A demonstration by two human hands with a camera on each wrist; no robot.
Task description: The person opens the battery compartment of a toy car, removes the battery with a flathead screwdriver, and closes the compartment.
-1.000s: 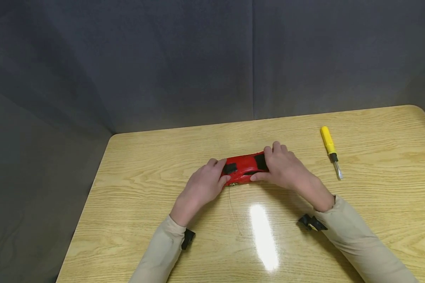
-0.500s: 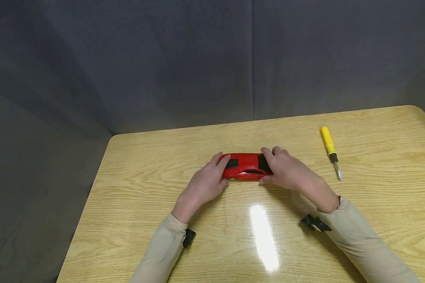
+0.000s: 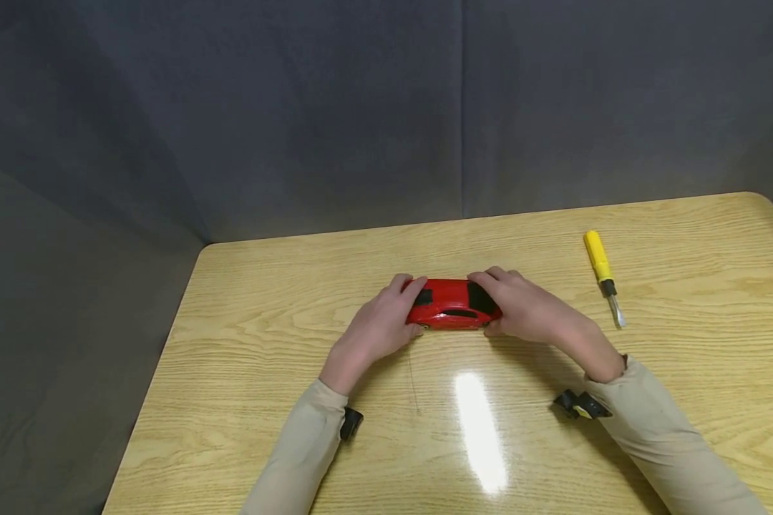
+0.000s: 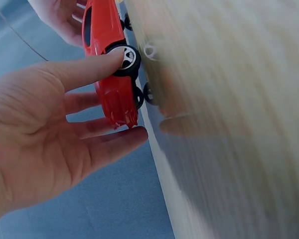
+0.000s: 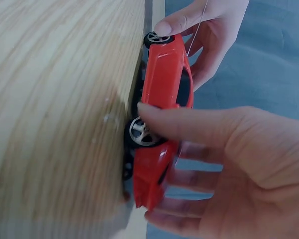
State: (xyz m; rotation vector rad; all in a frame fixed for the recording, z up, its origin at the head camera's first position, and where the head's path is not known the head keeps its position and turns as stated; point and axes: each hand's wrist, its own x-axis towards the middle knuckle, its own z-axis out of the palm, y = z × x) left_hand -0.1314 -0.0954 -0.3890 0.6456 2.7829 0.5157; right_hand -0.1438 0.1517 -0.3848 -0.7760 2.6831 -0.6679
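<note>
A red toy car with black windows sits sideways on the wooden table, between both hands. My left hand grips its left end; in the left wrist view the thumb lies on a wheel and the fingers pass behind the body. At the other end my right hand holds the car, its thumb by the wheel in the right wrist view and its fingers along the far side. The far side of the car is hidden in the head view.
A screwdriver with a yellow handle lies to the right of the hands, its tip toward the near side. The wooden table ends at the back against a dark grey curtain. Thin wires hang near the wrists.
Since a second ago the car has straightened to lie more level and shifted slightly right. Both hands have moved a little with it, keeping hold of its ends. The screwdriver stays in place.
</note>
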